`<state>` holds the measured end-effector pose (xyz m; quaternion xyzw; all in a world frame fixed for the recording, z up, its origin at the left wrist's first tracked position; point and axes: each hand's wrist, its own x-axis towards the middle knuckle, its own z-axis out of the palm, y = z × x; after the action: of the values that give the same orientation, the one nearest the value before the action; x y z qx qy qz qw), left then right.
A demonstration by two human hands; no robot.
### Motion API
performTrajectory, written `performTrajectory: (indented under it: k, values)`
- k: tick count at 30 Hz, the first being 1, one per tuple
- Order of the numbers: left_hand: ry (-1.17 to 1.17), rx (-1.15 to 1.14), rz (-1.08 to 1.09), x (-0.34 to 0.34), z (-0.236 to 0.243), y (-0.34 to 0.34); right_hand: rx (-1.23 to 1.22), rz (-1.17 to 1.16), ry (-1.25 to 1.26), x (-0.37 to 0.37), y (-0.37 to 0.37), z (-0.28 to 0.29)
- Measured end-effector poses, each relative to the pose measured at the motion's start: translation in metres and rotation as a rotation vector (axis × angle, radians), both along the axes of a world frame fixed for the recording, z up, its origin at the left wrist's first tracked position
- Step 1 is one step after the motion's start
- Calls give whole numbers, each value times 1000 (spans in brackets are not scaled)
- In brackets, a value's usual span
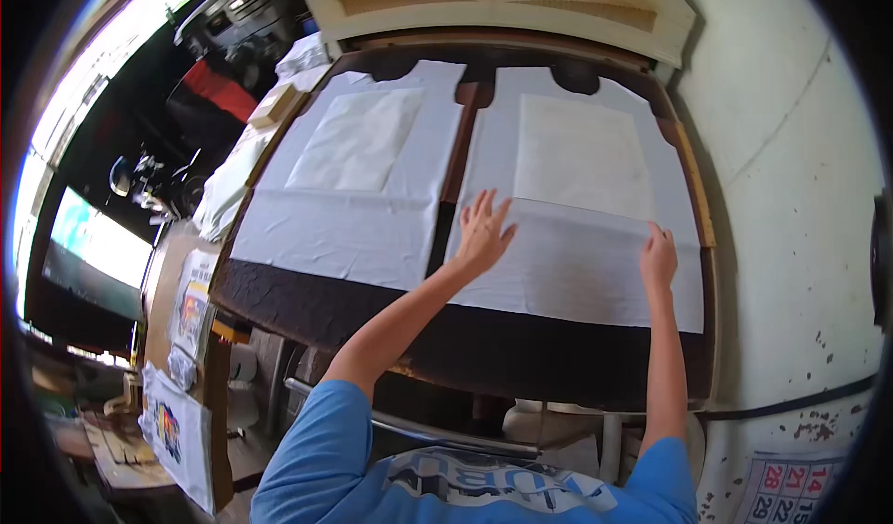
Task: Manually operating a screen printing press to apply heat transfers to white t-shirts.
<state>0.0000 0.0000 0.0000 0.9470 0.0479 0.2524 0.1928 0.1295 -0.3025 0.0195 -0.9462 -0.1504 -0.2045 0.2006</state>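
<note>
The right-hand white fabric panel (577,245) is lying flat on the dark worktable (465,347), its long axis running from six toward twelve o'clock, with a paler rectangular sheet (581,156) resting on its upper half. Both hands are pressing on the panel's lower half, along a faint line that is crossing it from nine to three o'clock. The left hand (482,234) is sitting at the panel's nine o'clock edge, fingers spread wide and flat, gripping nothing. The right hand (659,259) is lying toward the three o'clock edge, fingers extended and together, palm down, also holding nothing. The pale sheet is lying at twelve o'clock from both sets of fingertips, just beyond them. A matching left panel (349,198) is lying beside it at nine o'clock, across a dark gap.
</note>
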Motion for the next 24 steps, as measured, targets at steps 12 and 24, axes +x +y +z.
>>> performTrajectory:
  k: [12,24]
  values:
    - [7,-313,36,-331,28,39,320,328,186,-338,62,13]
    - [-14,-49,90,-389,-6,82,42,252,-23,-397,81,-22]
